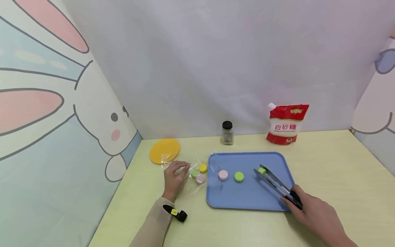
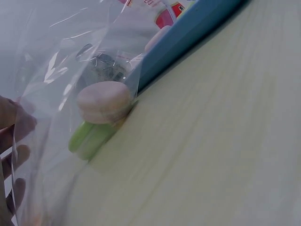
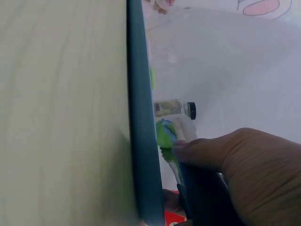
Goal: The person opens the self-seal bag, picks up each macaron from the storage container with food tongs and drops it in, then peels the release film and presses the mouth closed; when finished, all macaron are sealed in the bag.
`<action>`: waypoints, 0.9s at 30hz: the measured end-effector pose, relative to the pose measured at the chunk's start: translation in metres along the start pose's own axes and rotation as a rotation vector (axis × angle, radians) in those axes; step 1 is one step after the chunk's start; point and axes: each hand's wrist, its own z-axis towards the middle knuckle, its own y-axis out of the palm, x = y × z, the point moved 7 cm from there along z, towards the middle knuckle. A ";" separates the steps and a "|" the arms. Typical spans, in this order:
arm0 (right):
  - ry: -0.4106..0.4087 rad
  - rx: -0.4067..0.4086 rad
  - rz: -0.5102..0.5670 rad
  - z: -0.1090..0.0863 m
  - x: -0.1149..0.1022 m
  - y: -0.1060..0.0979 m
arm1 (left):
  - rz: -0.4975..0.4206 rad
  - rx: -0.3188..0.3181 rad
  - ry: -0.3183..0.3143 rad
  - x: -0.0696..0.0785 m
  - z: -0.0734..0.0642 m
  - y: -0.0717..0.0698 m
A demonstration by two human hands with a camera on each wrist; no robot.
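At the left, my left hand [image 1: 175, 176] pinches the edge of a clear plastic bag [image 2: 51, 75] between thumb and fingers. A yellow macaron [image 1: 202, 167], a green macaron [image 1: 194, 173] and a pale purple macaron [image 1: 200, 178] show through the film. My right hand [image 1: 314, 209] grips the black handles of metal tongs [image 1: 274, 185]. Between the tong tips, over the right part of the blue tray [image 1: 247, 200], is another green macaron [image 1: 262, 170]. A pink macaron [image 1: 223, 175] and a second green one [image 1: 239, 176] lie on the tray, the pink nearer the bag.
An orange plate [image 1: 164, 151] lies behind my left hand. At the back of the table stand a black-capped glass jar [image 1: 227, 133] and a red and white sugar pouch [image 1: 287, 124]. A pale wall rises behind, with rabbit drawings on the side panels.
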 end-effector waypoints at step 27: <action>-0.351 -0.160 0.016 0.077 -0.134 0.027 | -0.009 0.024 0.004 -0.029 -0.008 0.003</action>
